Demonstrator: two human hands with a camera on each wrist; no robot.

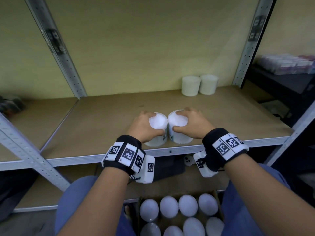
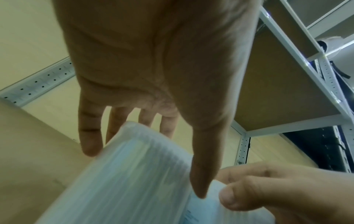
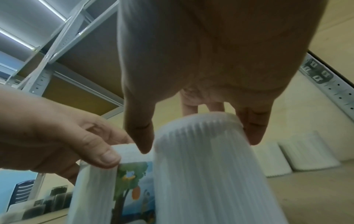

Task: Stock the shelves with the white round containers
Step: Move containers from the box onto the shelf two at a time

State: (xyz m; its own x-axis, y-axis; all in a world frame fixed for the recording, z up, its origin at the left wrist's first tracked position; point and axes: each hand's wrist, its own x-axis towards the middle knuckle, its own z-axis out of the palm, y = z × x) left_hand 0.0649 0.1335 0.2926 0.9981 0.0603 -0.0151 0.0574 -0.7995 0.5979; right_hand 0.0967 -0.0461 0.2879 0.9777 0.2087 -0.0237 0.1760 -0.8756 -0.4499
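Two white ribbed round containers stand side by side at the front edge of the brown shelf board (image 1: 102,120). My left hand (image 1: 157,124) grips the left container (image 1: 156,142) from above, thumb near me and fingers over the far rim. My right hand (image 1: 177,120) grips the right container (image 1: 182,139) the same way. In the left wrist view my left hand (image 2: 145,173) spans its container (image 2: 124,189). In the right wrist view my right hand (image 3: 199,145) spans its container (image 3: 201,181); the left container (image 3: 95,181) shows a picture label. Two more containers (image 1: 198,86) stand at the shelf's back right.
A cardboard box (image 1: 216,195) with several white containers sits on the floor between my knees. Grey perforated uprights (image 1: 68,65) (image 1: 247,53) frame the bay. Dark items (image 1: 10,104) lie on the left shelf, and pinkish packs (image 1: 288,63) on the right rack.
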